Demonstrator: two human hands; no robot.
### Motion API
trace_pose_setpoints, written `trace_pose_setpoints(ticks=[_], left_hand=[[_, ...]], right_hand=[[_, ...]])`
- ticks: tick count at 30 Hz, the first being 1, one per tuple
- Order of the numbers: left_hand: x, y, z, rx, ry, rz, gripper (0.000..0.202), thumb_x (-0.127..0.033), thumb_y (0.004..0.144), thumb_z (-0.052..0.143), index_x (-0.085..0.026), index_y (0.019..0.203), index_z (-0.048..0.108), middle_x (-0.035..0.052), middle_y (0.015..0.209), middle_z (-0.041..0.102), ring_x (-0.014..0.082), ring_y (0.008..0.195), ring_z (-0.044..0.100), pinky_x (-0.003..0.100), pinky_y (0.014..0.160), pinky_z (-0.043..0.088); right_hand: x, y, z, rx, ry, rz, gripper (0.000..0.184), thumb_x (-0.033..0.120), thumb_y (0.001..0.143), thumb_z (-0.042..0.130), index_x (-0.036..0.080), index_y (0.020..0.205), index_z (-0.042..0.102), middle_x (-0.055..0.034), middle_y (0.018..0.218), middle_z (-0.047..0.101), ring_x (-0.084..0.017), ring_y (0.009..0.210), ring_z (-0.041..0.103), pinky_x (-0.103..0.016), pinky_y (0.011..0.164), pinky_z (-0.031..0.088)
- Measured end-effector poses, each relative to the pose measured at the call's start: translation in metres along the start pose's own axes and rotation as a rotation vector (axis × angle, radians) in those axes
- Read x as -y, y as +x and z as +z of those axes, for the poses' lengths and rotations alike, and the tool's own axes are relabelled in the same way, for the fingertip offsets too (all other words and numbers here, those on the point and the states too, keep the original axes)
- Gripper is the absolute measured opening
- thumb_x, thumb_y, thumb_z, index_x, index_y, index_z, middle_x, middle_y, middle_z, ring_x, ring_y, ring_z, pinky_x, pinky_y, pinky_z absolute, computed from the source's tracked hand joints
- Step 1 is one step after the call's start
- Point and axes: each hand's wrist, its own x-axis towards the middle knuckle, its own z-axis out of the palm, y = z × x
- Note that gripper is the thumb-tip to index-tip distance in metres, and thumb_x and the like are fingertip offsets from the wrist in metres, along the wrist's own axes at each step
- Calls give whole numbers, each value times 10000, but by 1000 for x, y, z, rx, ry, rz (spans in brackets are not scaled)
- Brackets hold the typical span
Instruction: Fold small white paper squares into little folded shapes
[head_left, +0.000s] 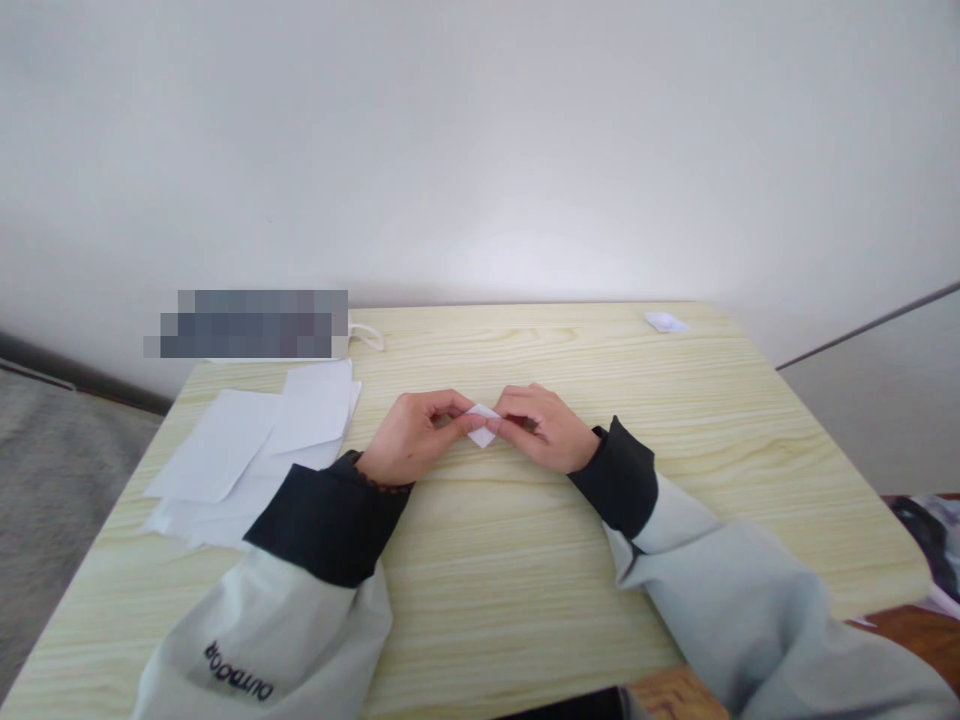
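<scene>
Over the middle of the table, a small piece of folded white paper (482, 436) is pinched between my two hands, one corner pointing towards me. My left hand (420, 430) grips its left side between thumb and fingers. On the opposite side, the thumb and forefinger of my right hand (544, 425) close on the paper. The fingertips of both hands nearly meet and cover its left and right edges.
Several white paper sheets (214, 445) lie spread on the table's left side. Behind them is a blurred-out object (251, 325) with a white loop (367, 336) beside it. A small folded white paper piece (665, 322) rests at the back right. A white wall (480, 150) stands behind the table (510, 580).
</scene>
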Motion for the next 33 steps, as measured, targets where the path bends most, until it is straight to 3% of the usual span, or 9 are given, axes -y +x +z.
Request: trace_pose_setpoints(ticks=[5,14,23,30,33], left_hand=[[1,2,-2,70,-237,-100,305,-433,730,665,-154,842,715,33,739,729,175,687,659,266,665,535],[2,2,-5,145,-356,-66,320,-397,742,669,-159,954,707,47,827,736,196,792,682,315,796,544],[4,1,-4,131,-318,-48,341,-399,777,634,-146,1004,666,59,876,730,184,829,673,295,803,527],[2,1,-3,69,-150,-27,278,-402,778,631,-143,857,695,44,819,718,163,749,640,245,679,486],[1,0,-4,106,-187,-56,276,-396,770,638,-129,817,693,52,796,718,161,728,632,239,658,474]], right_hand=[[0,-1,-2,-28,192,66,255,329,898,473,173,724,574,21,638,521,-89,564,447,-225,560,336],[2,0,-3,-78,243,139,297,314,903,443,169,661,534,21,597,490,-93,552,429,-225,536,321],[1,-1,-2,-75,218,154,307,343,902,455,163,678,562,23,595,495,-84,530,418,-218,514,306],[-3,0,3,-63,107,19,309,329,892,497,162,635,542,37,565,481,-69,509,403,-218,552,300],[-4,-1,3,-19,64,-30,341,330,918,458,161,631,535,35,570,485,-72,537,419,-235,616,307]])
